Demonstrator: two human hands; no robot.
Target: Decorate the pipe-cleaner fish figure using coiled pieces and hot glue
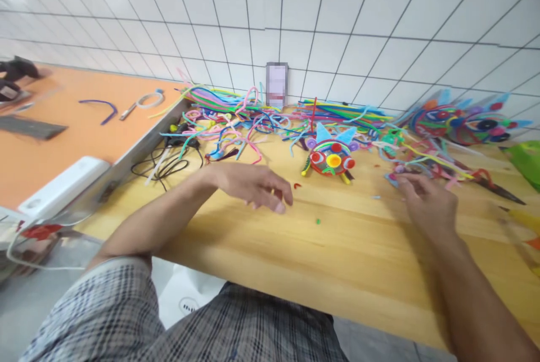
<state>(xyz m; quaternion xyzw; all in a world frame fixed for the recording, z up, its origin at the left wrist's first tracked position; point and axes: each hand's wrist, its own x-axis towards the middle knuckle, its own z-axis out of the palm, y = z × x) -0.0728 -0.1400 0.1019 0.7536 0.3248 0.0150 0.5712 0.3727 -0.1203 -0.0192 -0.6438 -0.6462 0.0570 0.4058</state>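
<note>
My left hand (255, 185) hovers over the wooden table (270, 249), its fingers loosely bent and apart with nothing visible in them. Just past its fingertips lies a small red scrap (297, 185), and a green scrap (318, 221) is nearer me. Between my hands stands a pipe-cleaner face (331, 157) with blue spikes, a yellow nose and red-and-white eyes. My right hand (430, 204) has its thumb and fingers pressed together at small blue and purple bits (394, 176). What they pinch is blurred and too small to tell.
Loose pipe cleaners (236, 126) heap along the tiled wall, where a phone (277, 85) leans. Black-bladed scissors (502, 190) and two more coloured faces (464, 120) are at right. A black cable (169, 165) and a white power strip (65, 185) lie at left.
</note>
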